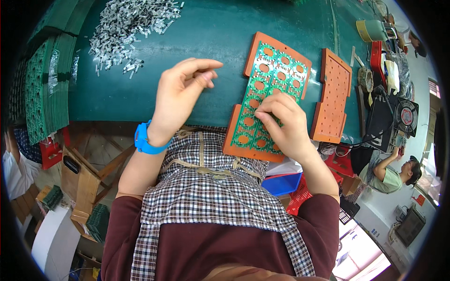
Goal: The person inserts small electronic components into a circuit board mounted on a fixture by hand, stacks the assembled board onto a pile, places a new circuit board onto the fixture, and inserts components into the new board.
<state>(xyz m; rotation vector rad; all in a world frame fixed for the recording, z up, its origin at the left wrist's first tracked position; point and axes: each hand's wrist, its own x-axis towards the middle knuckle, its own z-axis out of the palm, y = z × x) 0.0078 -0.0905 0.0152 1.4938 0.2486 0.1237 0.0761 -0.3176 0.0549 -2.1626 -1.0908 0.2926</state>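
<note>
R hand (285, 122) presses fingertips on green circuit board (269, 93) seated in orange jig (262, 47) at table edge. L hand (183, 93) raised, fingers pinched; contents cannot tell. Risk: jig overhangs edge, hard press may tip it. Nearby: spare orange jig (333, 96), loose metal parts pile (129, 25), stacked boards (44, 89); none obstructing.

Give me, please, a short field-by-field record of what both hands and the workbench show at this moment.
Left hand: raised above the green table, fingertips pinched; whether it holds a part is too small to tell
Right hand: fingers pressing on the green circuit board
Board support: orange tray, lying at the table's near edge
Beside it: second orange tray, unloaded
Far left: pile of small silvery parts; stacked green boards
Wrist: blue band
</note>
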